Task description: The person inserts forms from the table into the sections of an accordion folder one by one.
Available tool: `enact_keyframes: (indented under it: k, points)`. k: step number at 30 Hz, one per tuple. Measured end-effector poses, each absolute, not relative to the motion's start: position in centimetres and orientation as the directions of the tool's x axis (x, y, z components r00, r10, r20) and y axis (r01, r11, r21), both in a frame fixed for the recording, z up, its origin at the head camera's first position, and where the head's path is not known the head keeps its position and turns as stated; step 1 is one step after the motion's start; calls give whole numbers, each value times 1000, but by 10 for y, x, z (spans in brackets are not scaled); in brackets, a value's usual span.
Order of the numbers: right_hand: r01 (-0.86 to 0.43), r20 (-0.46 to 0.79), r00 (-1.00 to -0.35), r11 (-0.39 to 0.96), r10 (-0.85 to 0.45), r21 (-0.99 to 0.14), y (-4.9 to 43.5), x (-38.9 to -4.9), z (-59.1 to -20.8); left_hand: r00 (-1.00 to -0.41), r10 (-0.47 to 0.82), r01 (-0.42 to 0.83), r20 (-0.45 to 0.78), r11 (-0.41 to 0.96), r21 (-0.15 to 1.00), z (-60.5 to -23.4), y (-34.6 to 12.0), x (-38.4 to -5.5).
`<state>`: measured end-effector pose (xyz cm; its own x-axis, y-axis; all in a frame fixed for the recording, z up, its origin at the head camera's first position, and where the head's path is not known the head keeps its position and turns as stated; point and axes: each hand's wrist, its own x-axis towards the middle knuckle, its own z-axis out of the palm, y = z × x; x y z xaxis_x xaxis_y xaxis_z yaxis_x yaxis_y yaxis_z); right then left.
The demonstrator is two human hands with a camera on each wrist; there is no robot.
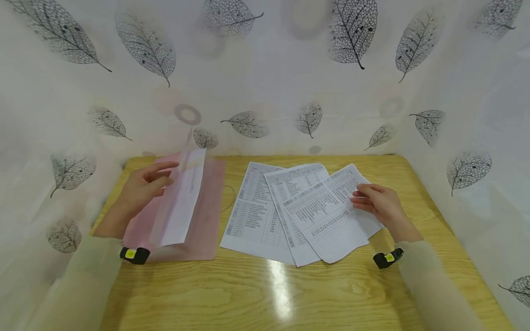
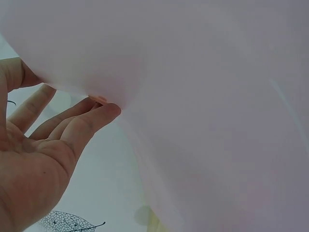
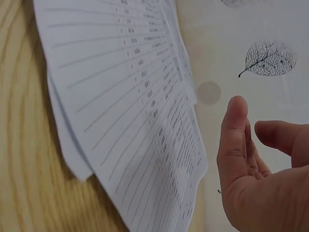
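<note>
On the left of the table lies a translucent pink folder (image 1: pixel 211 220), its upper sheet raised. A white printed sheet (image 1: pixel 192 202) stands tilted inside it. My left hand (image 1: pixel 145 186) pinches the raised sheet's edge, its fingertips beside a small orange snap (image 2: pixel 99 99) in the left wrist view. To the right, three printed sheets fan out: a left sheet (image 1: pixel 252 207), a middle sheet (image 1: pixel 285 184) and a right sheet (image 1: pixel 327 216) on top. Over the top sheet's right side is my right hand (image 1: pixel 381 202), thumb and fingers apart with nothing between them.
The wooden table (image 1: pixel 207 294) has a thin cord loop (image 1: pixel 228 197) showing between folder and sheets. A pale leaf-printed curtain (image 1: pixel 269 92) rises behind the table and along both sides. Each wrist wears a black band, the left band (image 1: pixel 134 255) and the right band (image 1: pixel 387 259).
</note>
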<state>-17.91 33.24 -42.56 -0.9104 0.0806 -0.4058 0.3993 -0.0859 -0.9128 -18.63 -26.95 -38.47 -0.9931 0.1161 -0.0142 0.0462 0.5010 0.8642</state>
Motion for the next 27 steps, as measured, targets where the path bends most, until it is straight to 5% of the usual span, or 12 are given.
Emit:
enact_keyframes:
  k: [13,27]
  points:
    - [459,-495,-864,-262,90,-849,394,-159,-436,-993,115,46,-18,526,850,-383,-268,-183]
    - [492,-530,-842,-265,96,-830,443,-144,-446,-995,98,27,-30,530,848,-384,-269,-183]
